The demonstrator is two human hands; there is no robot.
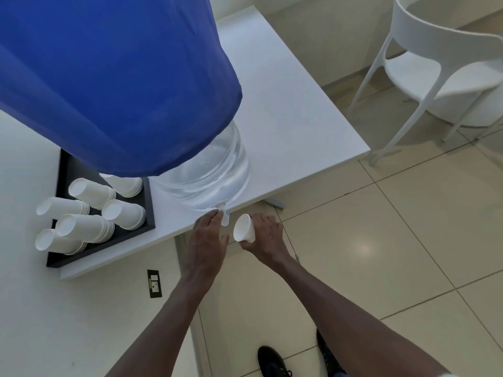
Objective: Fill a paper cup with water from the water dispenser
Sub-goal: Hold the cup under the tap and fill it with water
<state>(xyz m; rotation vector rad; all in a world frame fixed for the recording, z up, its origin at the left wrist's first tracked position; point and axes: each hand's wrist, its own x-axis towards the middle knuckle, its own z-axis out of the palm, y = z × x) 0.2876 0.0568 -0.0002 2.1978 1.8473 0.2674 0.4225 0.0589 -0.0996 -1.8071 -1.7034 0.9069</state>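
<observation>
Two hands at the table (285, 110) edge, both busy. Right hand (265, 236) wraps the cup (244, 228) from the side, fingers closed round its wall; the cup is tilted, mouth facing left and up toward the camera, and looks empty. Left hand (208, 236) is just left of that grip, fingertips (215, 213) touching the tap (224, 214) at the jug (209, 178) base; whether they pinch the tap or only rest on it, cannot tell (thumb hangs free near the cup rim).

The cup sits just right of the tap and level with it, not under it. No water stream visible. Judged step: lining the cup up before opening the tap.

Risks from here:
- Tap opened while the cup is beside it: water goes to the floor, since the spout overhangs the table edge.
- Cup left tilted while filling: water runs out the low side onto the right hand.
- Squeezing the thin paper wall once it is heavy: rim buckles, spill.
- Left thumb close to the rim may knock it during the turn.

Spare cups (92, 210) on the tray (148, 202) lie well left of both hands, out of the way.
</observation>
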